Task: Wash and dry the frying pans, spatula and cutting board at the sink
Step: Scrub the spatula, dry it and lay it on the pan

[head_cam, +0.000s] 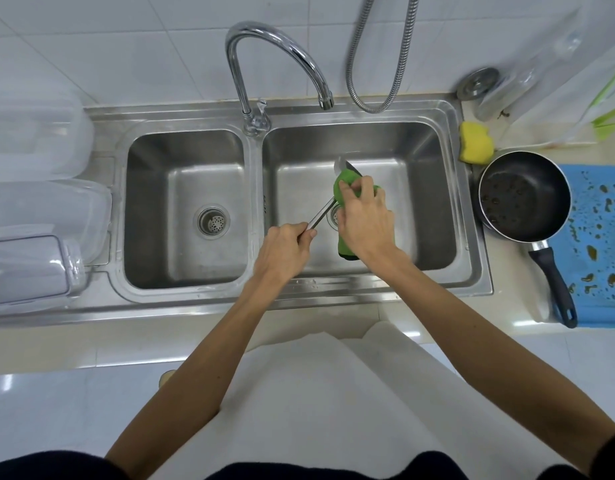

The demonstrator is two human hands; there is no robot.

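Over the right basin of the steel sink (434, 188), my left hand (285, 249) grips the metal handle of the spatula (320, 213). My right hand (363, 216) holds a green cloth (344, 181) wrapped round the spatula's blade, whose tip shows just beyond the cloth. A dirty black frying pan (522, 197) with a dark handle sits on the counter right of the sink, partly on a blue cutting board (600, 244) spotted with brown stains and drops.
A curved chrome tap (274, 60) stands between the basins, a metal shower hose (378, 57) behind. A yellow sponge (475, 142) lies at the sink's right rim. Clear plastic containers (35, 209) crowd the left counter. A round metal lid (477, 83) and plastic bags lie back right.
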